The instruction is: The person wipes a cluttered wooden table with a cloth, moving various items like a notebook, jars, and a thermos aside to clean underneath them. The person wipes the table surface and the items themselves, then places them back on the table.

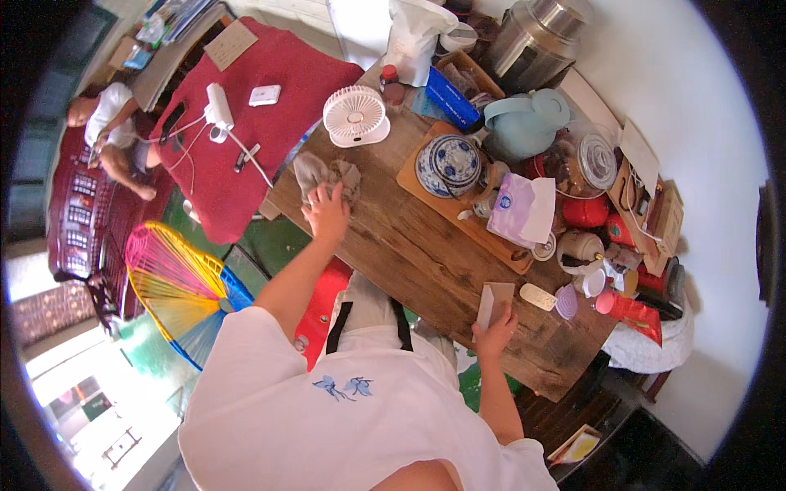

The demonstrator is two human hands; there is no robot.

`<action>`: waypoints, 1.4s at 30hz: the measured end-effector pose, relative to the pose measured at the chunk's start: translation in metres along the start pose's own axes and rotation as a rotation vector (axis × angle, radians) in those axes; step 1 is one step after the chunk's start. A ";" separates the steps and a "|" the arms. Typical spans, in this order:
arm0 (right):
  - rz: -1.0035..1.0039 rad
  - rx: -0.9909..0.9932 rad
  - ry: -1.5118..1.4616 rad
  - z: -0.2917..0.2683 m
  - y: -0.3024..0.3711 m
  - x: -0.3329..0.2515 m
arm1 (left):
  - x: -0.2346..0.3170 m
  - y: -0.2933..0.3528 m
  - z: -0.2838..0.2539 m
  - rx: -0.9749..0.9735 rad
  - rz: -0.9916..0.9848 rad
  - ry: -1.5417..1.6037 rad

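Observation:
My left hand presses down on a bunched grey-brown cloth at the left end of the wooden table, its fingers curled over the cloth. Near the table's front right, my right hand grips a small pale rectangular box by its near end. Just right of that box lie a cream oval object and a small lilac scalloped one. Beyond the cloth stands a white desk fan.
A wooden board carries a blue-and-white porcelain pot and a tissue pack. Behind are a pale blue jug and a steel flask. Jars crowd the right. Left are a red-covered table, a colourful corded chair and a seated person.

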State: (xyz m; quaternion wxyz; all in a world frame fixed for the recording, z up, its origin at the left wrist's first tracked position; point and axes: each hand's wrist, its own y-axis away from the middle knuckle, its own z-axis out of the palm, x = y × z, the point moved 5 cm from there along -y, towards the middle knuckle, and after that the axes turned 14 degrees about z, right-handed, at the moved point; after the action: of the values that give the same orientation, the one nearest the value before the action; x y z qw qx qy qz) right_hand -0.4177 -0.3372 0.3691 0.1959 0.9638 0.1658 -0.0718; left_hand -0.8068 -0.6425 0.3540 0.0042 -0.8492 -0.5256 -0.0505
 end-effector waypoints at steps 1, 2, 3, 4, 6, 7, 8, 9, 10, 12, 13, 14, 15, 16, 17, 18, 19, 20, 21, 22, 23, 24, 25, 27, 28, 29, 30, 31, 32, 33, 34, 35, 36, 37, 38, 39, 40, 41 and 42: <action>0.029 -0.003 -0.015 0.002 0.000 0.003 | 0.013 0.002 -0.002 -0.040 0.034 0.009; 0.078 0.010 0.015 0.001 0.005 -0.002 | 0.025 0.004 -0.003 -0.079 0.072 0.015; 0.117 0.019 0.046 -0.003 0.008 -0.014 | 0.034 0.008 0.003 -0.092 0.213 0.101; 0.155 0.027 0.080 -0.006 0.010 -0.022 | 0.043 0.014 0.008 -0.107 0.352 0.189; -0.052 0.099 0.005 -0.012 0.017 -0.048 | 0.069 0.023 -0.001 -0.284 0.393 0.604; -0.135 0.067 -0.113 -0.013 0.022 -0.067 | 0.075 0.029 0.005 -0.361 0.276 0.865; -0.215 0.039 -0.233 -0.019 0.028 -0.091 | 0.084 0.036 0.010 -0.439 0.156 1.122; -0.212 0.096 -0.155 -0.031 0.035 -0.119 | 0.093 0.040 0.015 -0.524 0.026 1.373; -0.207 0.147 -0.075 -0.045 0.043 -0.149 | 0.106 0.039 0.005 -0.538 0.053 1.437; -0.220 0.205 0.069 -0.047 0.041 -0.154 | 0.124 0.037 -0.041 -0.529 0.083 1.572; -0.213 0.228 0.125 -0.034 0.029 -0.139 | 0.131 0.036 -0.052 -0.576 0.036 1.571; -0.202 0.248 0.176 -0.027 0.021 -0.127 | 0.135 0.035 -0.061 -0.624 -0.010 1.563; -0.193 0.179 0.229 -0.023 0.019 -0.116 | 0.137 0.033 -0.067 -0.666 -0.061 1.549; -0.230 0.192 0.229 -0.023 0.017 -0.104 | 0.138 0.031 -0.073 -0.586 -0.067 1.562; -0.262 0.204 0.230 -0.019 0.013 -0.087 | 0.139 0.033 -0.077 -0.511 -0.072 1.575; -0.290 0.209 0.238 -0.012 0.009 -0.068 | 0.139 0.036 -0.081 -0.445 -0.082 1.587; -0.337 0.381 0.210 -0.003 0.001 -0.046 | 0.141 0.039 -0.084 -0.450 -0.100 1.588; -0.340 0.351 0.162 -0.006 -0.002 -0.039 | 0.139 0.041 -0.087 -0.442 -0.130 1.591; -0.342 0.321 0.115 -0.009 -0.006 -0.033 | 0.136 0.044 -0.088 -0.435 -0.160 1.595; -0.343 0.291 0.068 -0.011 -0.008 -0.027 | 0.135 0.047 -0.087 -0.450 -0.162 1.583; -0.368 0.317 0.108 -0.009 -0.011 -0.025 | 0.134 0.047 -0.086 -0.462 -0.159 1.574; -0.361 0.300 0.099 -0.008 -0.011 -0.022 | 0.135 0.048 -0.086 -0.474 -0.157 1.566; -0.355 0.283 0.090 -0.006 -0.010 -0.018 | 0.135 0.051 -0.086 -0.486 -0.207 1.555; -0.378 0.244 -0.024 -0.013 -0.008 -0.031 | 0.135 0.055 -0.089 -0.490 -0.311 1.532; -0.400 0.221 -0.124 -0.021 -0.003 -0.043 | 0.136 0.055 -0.086 -0.501 -0.334 1.560; -0.423 0.192 -0.226 -0.032 0.005 -0.060 | 0.136 0.056 -0.082 -0.509 -0.360 1.587; -0.468 0.052 -0.415 -0.046 0.014 -0.084 | 0.138 0.058 -0.078 -0.522 -0.385 1.616; -0.505 -0.091 -0.604 -0.062 0.023 -0.116 | 0.149 0.055 -0.094 -0.607 -0.339 1.614; -0.535 -0.231 -0.788 -0.069 0.030 -0.145 | 0.159 0.054 -0.099 -0.654 -0.313 1.678; -0.500 -0.308 -0.872 -0.067 0.035 -0.167 | 0.171 0.053 -0.103 -0.702 -0.284 1.742; -0.464 -0.387 -0.956 -0.063 0.040 -0.188 | 0.178 0.052 -0.108 -0.751 -0.255 1.805; -0.426 -0.464 -1.037 -0.061 0.038 -0.202 | 0.180 0.048 -0.115 -0.832 -0.226 1.744; -0.339 -0.514 -1.121 -0.057 0.031 -0.209 | 0.182 0.043 -0.123 -0.917 -0.195 1.680; -0.249 -0.561 -1.206 -0.051 0.022 -0.216 | 0.181 0.037 -0.126 -1.002 -0.162 1.611; -0.156 -0.602 -1.293 -0.046 0.015 -0.222 | 0.178 0.019 -0.126 -0.891 0.089 1.550; -0.065 -0.609 -1.330 -0.053 0.009 -0.228 | 0.169 0.002 -0.122 -0.765 0.322 1.477; -0.151 -0.448 -1.249 -0.058 0.001 -0.231 | 0.160 -0.014 -0.117 -0.636 0.549 1.391; -0.230 -0.279 -1.153 -0.064 -0.007 -0.230 | 0.148 -0.036 -0.106 -0.483 0.584 1.278; -0.304 -0.114 -1.046 -0.080 -0.009 -0.241 | 0.141 -0.056 -0.108 -0.324 0.635 1.149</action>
State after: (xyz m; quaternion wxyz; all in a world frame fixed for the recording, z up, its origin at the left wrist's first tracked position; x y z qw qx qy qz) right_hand -0.6398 -0.3675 0.4878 0.2917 0.7527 0.1873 -0.5597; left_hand -0.8030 -0.4984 0.4712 0.1701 -0.7906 -0.1507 -0.5685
